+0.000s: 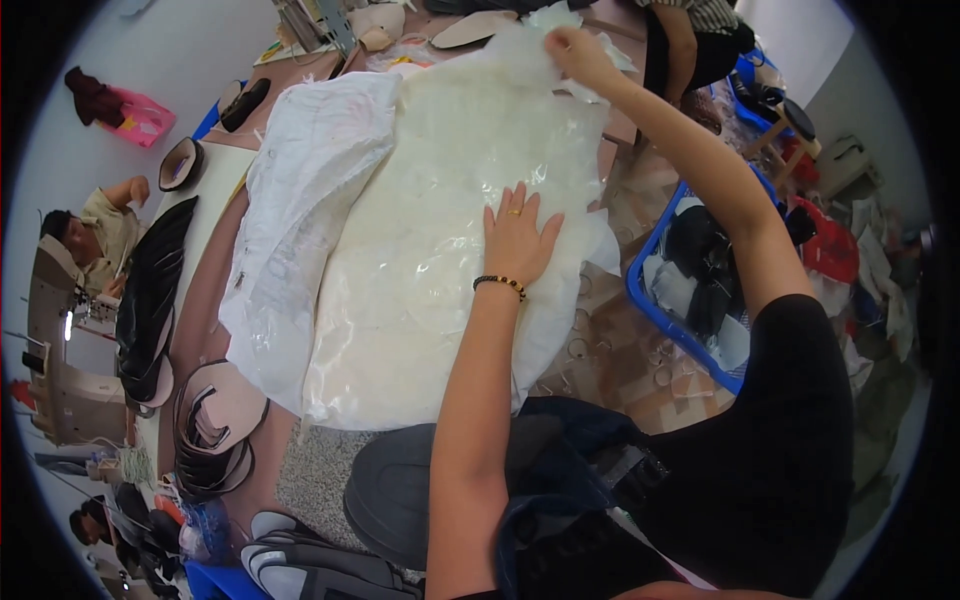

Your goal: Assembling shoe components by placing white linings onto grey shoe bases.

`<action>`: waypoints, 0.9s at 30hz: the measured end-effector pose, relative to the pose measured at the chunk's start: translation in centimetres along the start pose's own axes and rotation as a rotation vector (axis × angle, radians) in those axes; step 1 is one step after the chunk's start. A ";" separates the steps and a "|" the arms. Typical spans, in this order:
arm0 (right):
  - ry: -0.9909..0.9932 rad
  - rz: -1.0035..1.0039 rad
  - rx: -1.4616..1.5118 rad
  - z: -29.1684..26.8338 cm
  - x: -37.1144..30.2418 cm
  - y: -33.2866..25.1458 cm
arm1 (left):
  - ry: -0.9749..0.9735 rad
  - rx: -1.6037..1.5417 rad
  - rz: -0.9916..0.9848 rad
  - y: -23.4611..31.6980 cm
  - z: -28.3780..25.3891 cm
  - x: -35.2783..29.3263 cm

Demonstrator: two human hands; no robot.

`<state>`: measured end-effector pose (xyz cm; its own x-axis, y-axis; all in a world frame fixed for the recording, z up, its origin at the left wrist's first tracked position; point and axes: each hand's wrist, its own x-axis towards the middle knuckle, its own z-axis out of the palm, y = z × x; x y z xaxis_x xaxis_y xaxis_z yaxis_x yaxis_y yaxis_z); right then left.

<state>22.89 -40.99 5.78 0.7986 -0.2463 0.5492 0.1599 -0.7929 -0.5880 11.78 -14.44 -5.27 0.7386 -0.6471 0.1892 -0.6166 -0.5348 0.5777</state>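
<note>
My left fingers [517, 200] spread wide on the translucent plastic sheet [425, 225], centre of the frame; my right fingers [563, 41], near the top, pinch its edge.

On my feed I see a white wall [195, 45] far left, a lit lamp [69, 325] at left, brown patterned floor [612, 376] right, and a black-topped wooden stool [798, 119] far right.

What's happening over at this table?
A person is handling pale, shiny plastic sheeting spread across the table. Their left hand lies flat on it, fingers spread, while the right hand appears to grip its far edge. A crumpled white bag lies along its left side, and a blue basket of dark and white pieces stands to the right.
</note>
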 end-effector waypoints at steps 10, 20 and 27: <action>-0.322 -0.565 -0.057 -9.8 -3.6 -14.2 | 0.117 -1.467 -0.471 -2.3 -7.6 -1.5; -1.058 -0.490 0.637 0.6 -22.1 -27.7 | 0.166 -0.844 -0.364 3.0 -19.5 -23.8; -1.433 -0.014 0.854 5.4 -31.1 -31.7 | 0.769 -0.797 -0.723 7.3 -13.6 -38.3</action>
<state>-3.86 -5.20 4.11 0.5670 0.8161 -0.1117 0.0358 -0.1599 -0.9865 -17.26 13.83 2.51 0.9593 0.2601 -0.1103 0.1120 0.0083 0.9937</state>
